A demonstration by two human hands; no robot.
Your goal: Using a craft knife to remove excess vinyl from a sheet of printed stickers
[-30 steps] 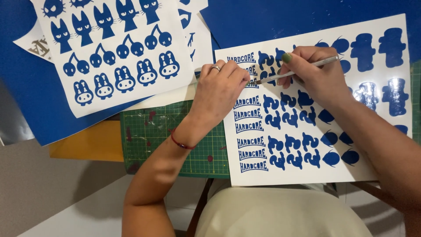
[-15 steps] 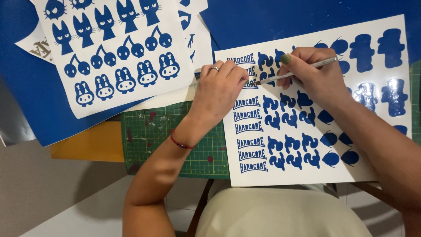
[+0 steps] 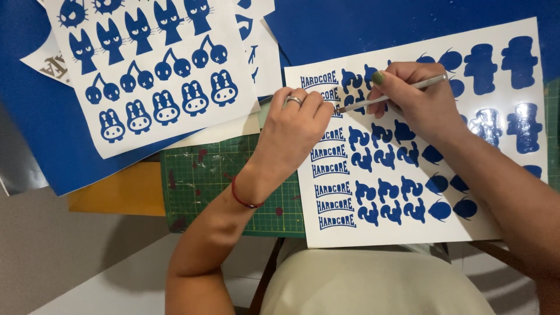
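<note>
A white backing sheet (image 3: 501, 192) covered with blue vinyl stickers, rows of lettering and small shapes, lies in front of me over a green cutting mat (image 3: 204, 181). My left hand (image 3: 291, 131), wearing a ring and a red wrist cord, presses its curled fingers on the sheet's upper left part, by the lettering. My right hand (image 3: 417, 99) grips a thin silver pen-like tool (image 3: 396, 93). Its tip touches the sheet just beside my left fingertips.
A second white sheet (image 3: 157, 122) with blue cat, cherry and bunny stickers lies at the upper left, over blue vinyl sheets (image 3: 35, 146). More sheets lie beneath it. A yellow board (image 3: 116, 192) pokes out left of the mat. My lap in beige cloth (image 3: 373, 286) is below.
Both hands stay in nearly the same place. The tool tip shifts very slightly by the lettering.
</note>
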